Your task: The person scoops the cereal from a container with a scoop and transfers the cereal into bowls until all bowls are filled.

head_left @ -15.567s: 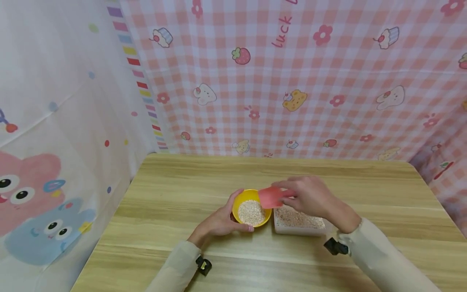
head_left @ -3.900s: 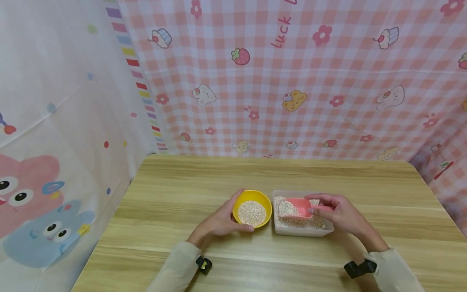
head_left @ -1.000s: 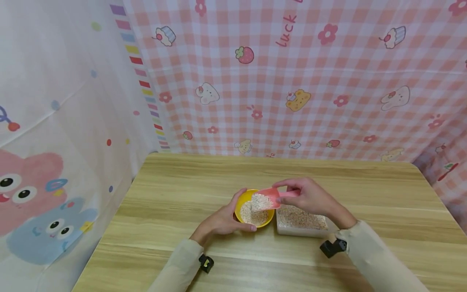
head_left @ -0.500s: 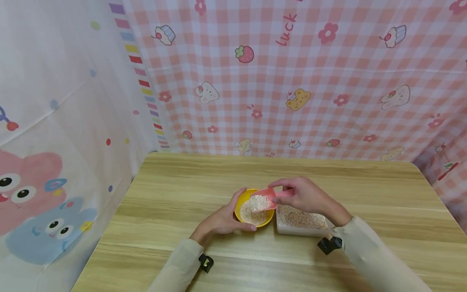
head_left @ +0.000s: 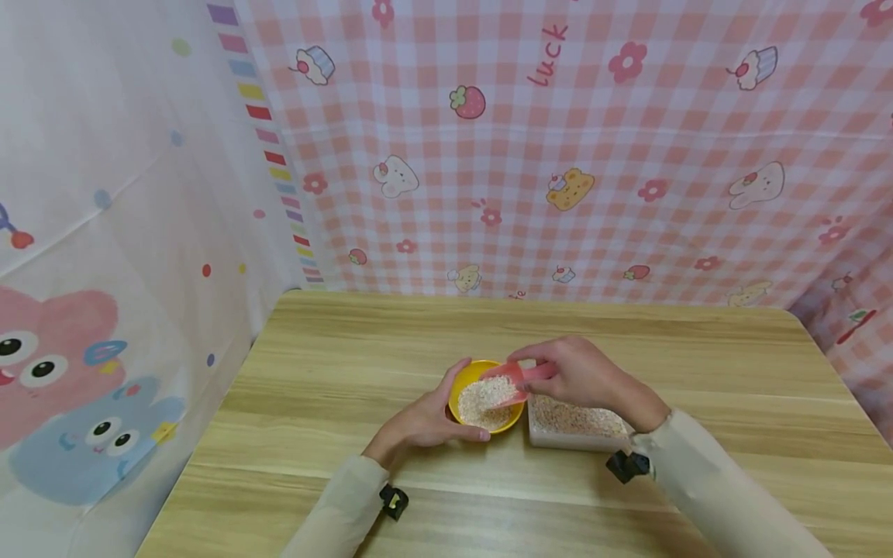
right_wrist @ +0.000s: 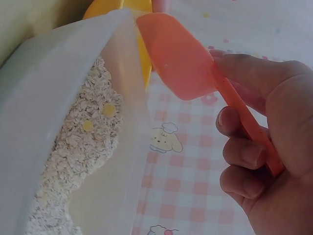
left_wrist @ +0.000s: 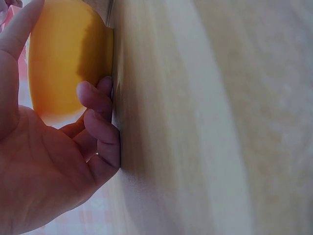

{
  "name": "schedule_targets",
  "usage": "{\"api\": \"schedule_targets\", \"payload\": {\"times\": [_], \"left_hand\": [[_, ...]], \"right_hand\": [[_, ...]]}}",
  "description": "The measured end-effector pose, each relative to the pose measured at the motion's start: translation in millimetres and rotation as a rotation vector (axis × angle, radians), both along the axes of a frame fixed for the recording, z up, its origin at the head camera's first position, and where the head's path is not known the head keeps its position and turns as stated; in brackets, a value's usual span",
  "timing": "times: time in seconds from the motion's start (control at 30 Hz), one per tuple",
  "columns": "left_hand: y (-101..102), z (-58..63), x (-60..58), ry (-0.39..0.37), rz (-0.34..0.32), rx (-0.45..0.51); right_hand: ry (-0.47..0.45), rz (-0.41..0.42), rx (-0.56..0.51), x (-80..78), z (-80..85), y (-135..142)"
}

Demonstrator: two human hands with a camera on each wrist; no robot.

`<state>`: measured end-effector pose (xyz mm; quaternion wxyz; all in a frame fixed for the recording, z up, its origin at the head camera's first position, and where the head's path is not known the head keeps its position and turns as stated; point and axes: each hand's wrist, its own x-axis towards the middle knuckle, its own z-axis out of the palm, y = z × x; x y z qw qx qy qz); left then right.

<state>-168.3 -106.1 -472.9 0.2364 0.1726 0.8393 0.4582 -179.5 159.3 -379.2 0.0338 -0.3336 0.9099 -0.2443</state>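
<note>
A yellow bowl [head_left: 463, 379] with oat flakes [head_left: 481, 407] in it stands on the table, and my left hand [head_left: 422, 421] holds it from the left, thumb at its near side. The left wrist view shows the curled fingers [left_wrist: 100, 139] low against the bowl's outer wall [left_wrist: 66, 58]. Over the bowl's right side, my right hand [head_left: 582, 378] grips the handle of a pink scoop [head_left: 518, 380]. The scoop tips toward the bowl, its oats meeting those inside. From the right wrist view, only the scoop's underside [right_wrist: 178, 56] shows, and the fingers wrap the handle.
Right beside the bowl stands a translucent white container [head_left: 572, 442] holding more oats [right_wrist: 83, 142], below my right forearm. The wooden table [head_left: 349, 333] ends at a pink checked cloth [head_left: 558, 232] behind and a white printed cloth [head_left: 160, 232] on the left.
Earlier the scoop was in the container, heaped with oats; then my right hand brought it left over the bowl. In the last second it edges further left and tips down. My left hand keeps its place.
</note>
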Motion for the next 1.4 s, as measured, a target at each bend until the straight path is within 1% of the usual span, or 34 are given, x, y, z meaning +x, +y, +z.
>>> {"api": "schedule_targets", "payload": {"times": [0.23, 0.43, 0.57, 0.9, 1.23, 1.4], "left_hand": [[0, -1.0, -0.5, 0.010, -0.003, -0.003], [0, -1.0, -0.4, 0.003, 0.001, -0.004], [0, -0.4, 0.1, -0.005, 0.005, -0.007], [-1, -0.2, 0.2, -0.008, 0.010, -0.014], [0, 0.0, 0.7, -0.012, 0.011, -0.005], [0, -0.3, 0.6, -0.010, 0.012, -0.007]], "right_hand": [[0.084, 0.029, 0.090, 3.9, 7.2, -5], [0.156, 0.078, 0.119, 5.3, 10.7, -6], [0.182, 0.090, 0.134, 5.6, 12.8, -6], [0.171, 0.080, 0.130, 5.4, 13.6, -2], [0.135, 0.049, 0.111, 6.9, 13.4, 1], [0.098, 0.022, 0.104, 7.1, 12.0, 4]]}}
